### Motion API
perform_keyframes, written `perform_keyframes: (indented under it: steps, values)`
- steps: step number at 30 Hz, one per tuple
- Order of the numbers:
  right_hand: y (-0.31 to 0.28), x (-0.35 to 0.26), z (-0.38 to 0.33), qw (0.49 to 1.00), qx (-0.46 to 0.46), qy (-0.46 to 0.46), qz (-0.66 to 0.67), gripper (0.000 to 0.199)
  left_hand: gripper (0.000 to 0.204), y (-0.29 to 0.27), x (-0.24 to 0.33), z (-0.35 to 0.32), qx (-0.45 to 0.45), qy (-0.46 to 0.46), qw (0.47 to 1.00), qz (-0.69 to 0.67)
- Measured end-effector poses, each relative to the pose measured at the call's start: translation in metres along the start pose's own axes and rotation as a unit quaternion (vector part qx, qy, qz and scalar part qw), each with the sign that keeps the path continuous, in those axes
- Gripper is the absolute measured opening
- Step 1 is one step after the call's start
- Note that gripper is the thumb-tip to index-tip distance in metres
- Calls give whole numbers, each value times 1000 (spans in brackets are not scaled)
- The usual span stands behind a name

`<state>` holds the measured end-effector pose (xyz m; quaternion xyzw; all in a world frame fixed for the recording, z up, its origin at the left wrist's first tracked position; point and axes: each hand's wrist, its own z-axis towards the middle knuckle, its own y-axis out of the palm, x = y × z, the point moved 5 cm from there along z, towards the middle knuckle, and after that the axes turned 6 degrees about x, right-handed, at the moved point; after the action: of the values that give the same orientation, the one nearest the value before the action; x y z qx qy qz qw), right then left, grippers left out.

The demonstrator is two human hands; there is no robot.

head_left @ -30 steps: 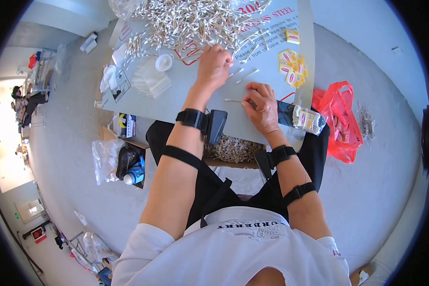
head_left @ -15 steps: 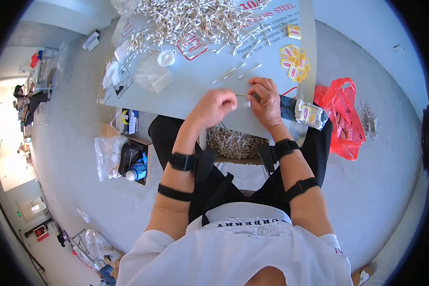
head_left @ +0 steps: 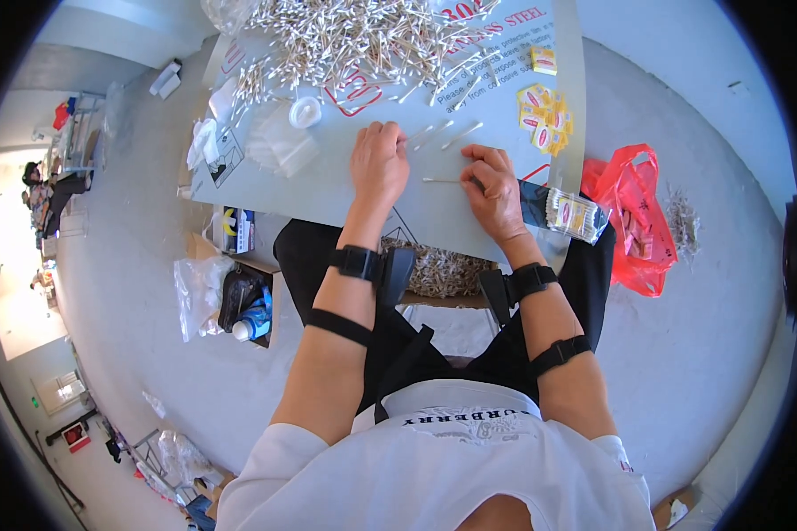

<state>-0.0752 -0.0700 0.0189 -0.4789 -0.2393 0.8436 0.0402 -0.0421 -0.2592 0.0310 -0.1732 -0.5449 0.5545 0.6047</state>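
Note:
My right hand (head_left: pixel 494 188) is closed in a pinch on a cotton swab (head_left: pixel 443 180), whose white tip points left over the table. Farther left, my left hand (head_left: pixel 381 164) is bent over the tabletop, its fingers curled together. Its fingertips reach the near ends of a few loose cotton swabs (head_left: pixel 462 134); whether one is pinched there is hidden. Beyond both hands lies a large heap of cotton swabs (head_left: pixel 345 44). A small round white container (head_left: pixel 305 112) and a stack of clear plastic bags (head_left: pixel 282 146) are left of my left hand.
Yellow packets (head_left: pixel 545 119) lie at the table's right side. A clear pack with a yellow label (head_left: pixel 574 215) sits at the near right corner. A red plastic bag (head_left: pixel 638 221) hangs beside it. Below the table edge is a box of swabs (head_left: pixel 447 273).
My left hand has moved away from my right hand, up and left toward the loose swabs. My right hand has stayed nearly in place; the swab in it now shows plainly.

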Motion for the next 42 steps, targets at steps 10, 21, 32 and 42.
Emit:
perform_keyframes:
  steps: [10, 21, 32, 42]
  values:
    - [-13, 0, 2, 995, 31, 27, -93, 60, 21, 32, 45, 2, -35, 52, 997, -47]
    - [-12, 3, 18, 988, -80, -35, -129, 61, 32, 16, 52, -35, 6, 68, 994, -80]
    - [-18, -7, -4, 994, -31, -20, -101, 33, 21, 42, 63, 38, 62, 60, 989, -120]
    - [-27, -3, -3, 998, 23, 35, -48, 44, 17, 27, 54, -8, -80, 128, 988, -30]
